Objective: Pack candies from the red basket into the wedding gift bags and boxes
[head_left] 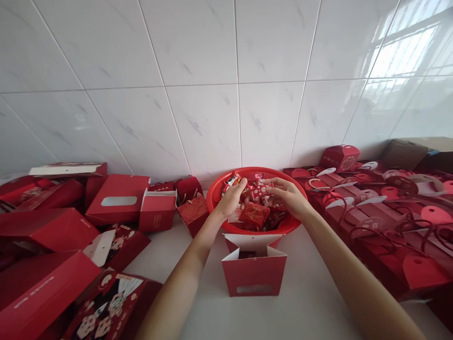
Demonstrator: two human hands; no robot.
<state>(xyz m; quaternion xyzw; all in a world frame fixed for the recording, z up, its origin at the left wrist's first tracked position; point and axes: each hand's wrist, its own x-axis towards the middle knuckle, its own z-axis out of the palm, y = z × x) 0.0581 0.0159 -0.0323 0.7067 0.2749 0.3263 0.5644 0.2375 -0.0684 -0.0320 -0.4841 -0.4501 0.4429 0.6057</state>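
A red plastic basket (212, 200) stands by the wall, filled with small wrapped sweets. My left hand (231, 199) reaches into its left side, thumb stretched up and apart from the fingers, which partly sink among the sweets. From the right, my right hand (288, 196) comes over the pile with curved, parted fingers, close to a red white-dotted packet (260, 191). A larger shiny red packet (255, 215) lies between and below the hands. In front of the basket, an upright red gift box (254, 276) has its top open, with something dark inside it.
Red boxes (118, 200) lie heaped on the left, some with cartoon figures (106, 307). Rows of red boxes with cord handles (375, 226) fill the right side. A brown carton (403, 153) sits at the far right. White tiled wall (201, 127) closes off the back.
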